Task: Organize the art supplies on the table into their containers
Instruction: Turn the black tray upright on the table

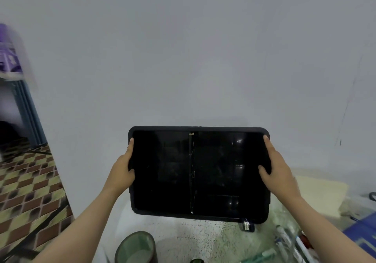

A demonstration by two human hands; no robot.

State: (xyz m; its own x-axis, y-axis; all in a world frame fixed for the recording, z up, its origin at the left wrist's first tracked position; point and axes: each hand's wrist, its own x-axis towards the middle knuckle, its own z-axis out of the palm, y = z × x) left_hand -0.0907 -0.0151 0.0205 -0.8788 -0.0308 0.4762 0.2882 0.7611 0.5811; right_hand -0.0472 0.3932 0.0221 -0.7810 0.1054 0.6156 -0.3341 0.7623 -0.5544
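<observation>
The white speckled table (203,240) lay low in our view, and most of the sorting looked undone. Above it we held the large black rectangular plastic bin (199,128) tipped toward us; whether its lower edge rested on the table we could not tell. Its thin centre divider (191,173) split two dark halves in which we made out no supplies. Our left hand (122,167) took the left short rim and our right hand (278,169) the right one. Each grip was clamped on the edge, thumb inside and fingers mostly hidden behind. A round green-tinted cup (135,248) stood below, its contents unclear. To the right lay loose pens and markers (293,240), and a small blue-and-white item (247,226) sat just under the bin's corner. We judged the task barely begun: the bin needed setting down and the loose pieces gathering in.
</observation>
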